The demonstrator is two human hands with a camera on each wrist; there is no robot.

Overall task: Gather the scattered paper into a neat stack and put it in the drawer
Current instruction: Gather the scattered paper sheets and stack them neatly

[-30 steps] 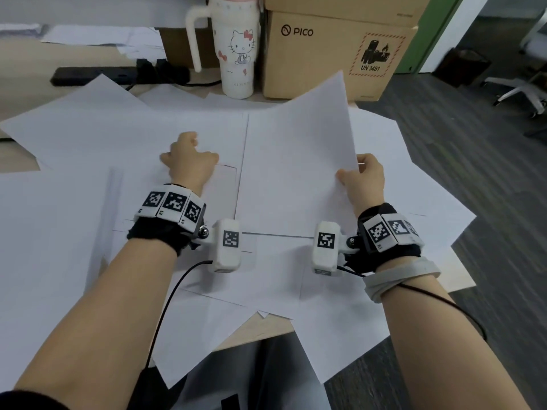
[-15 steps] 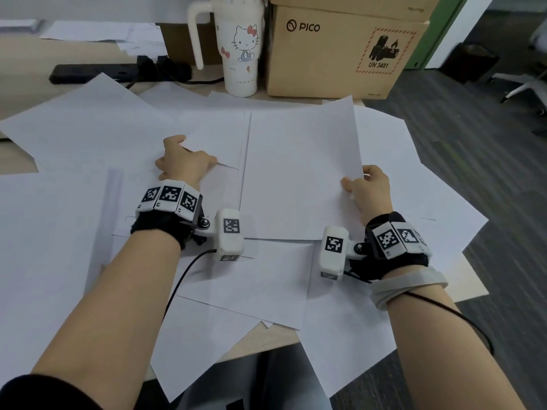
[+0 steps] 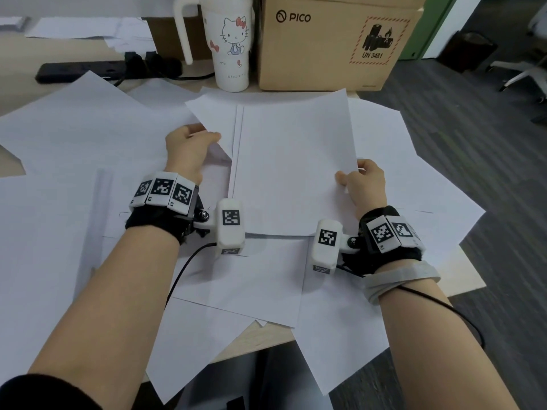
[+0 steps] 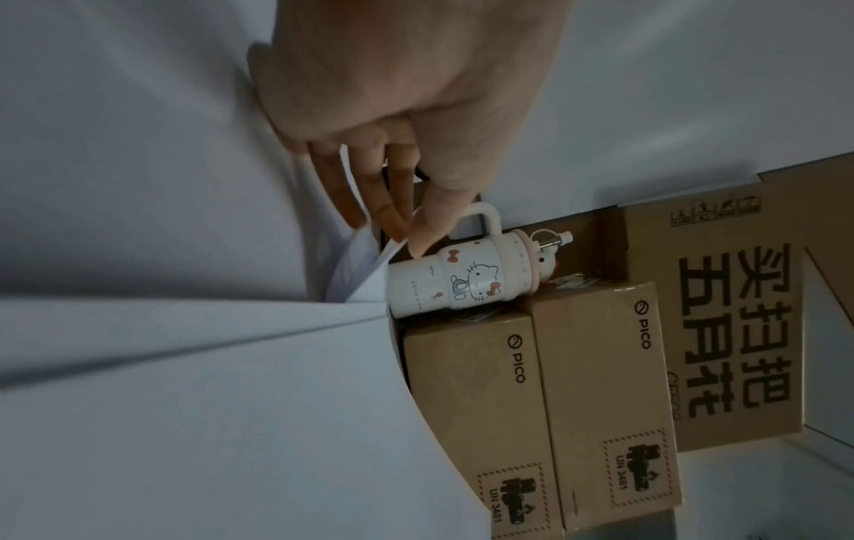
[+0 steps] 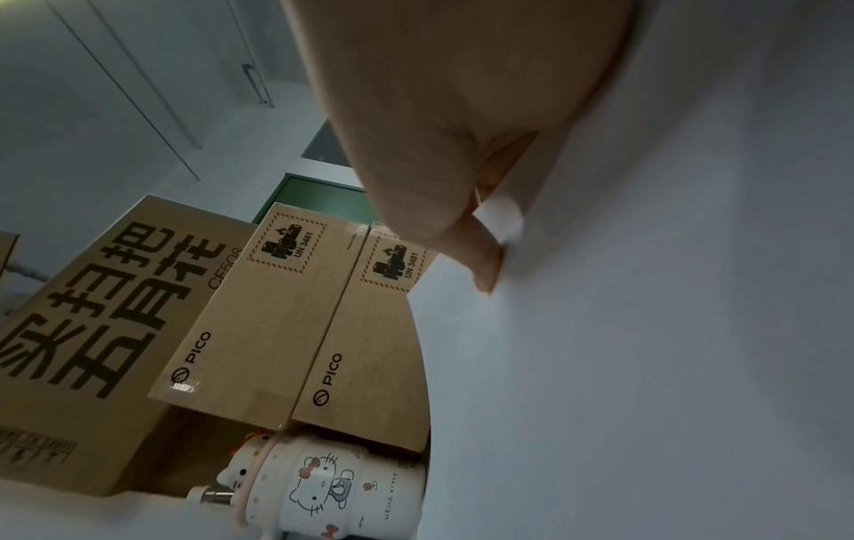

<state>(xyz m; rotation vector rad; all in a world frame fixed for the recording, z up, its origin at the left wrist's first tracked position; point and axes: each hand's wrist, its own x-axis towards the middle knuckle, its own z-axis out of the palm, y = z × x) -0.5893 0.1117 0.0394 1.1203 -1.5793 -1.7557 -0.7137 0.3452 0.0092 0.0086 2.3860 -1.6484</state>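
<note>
Many white paper sheets [image 3: 74, 143] lie scattered and overlapping across the desk. A squared-up pair of sheets [image 3: 293, 170] lies in the middle. My right hand [image 3: 359, 182] pinches the right edge of that top sheet [image 5: 670, 329], thumb on top. My left hand [image 3: 189, 149] grips the lifted corner of another sheet [image 3: 210, 116] just left of the pair; in the left wrist view its fingers [image 4: 369, 204] curl round sheet edges [image 4: 355, 270]. No drawer is in view.
A white cartoon-cat tumbler [image 3: 231, 48] and a brown PICO carton [image 3: 331, 42] stand at the desk's back edge. A black power strip [image 3: 88, 71] lies at back left. Grey floor [image 3: 488, 137] and an office chair base are to the right.
My left hand has lifted a sheet's corner and swung it right toward the middle pair. My right hand has slid its sheet a little nearer, square with the sheet beneath.
</note>
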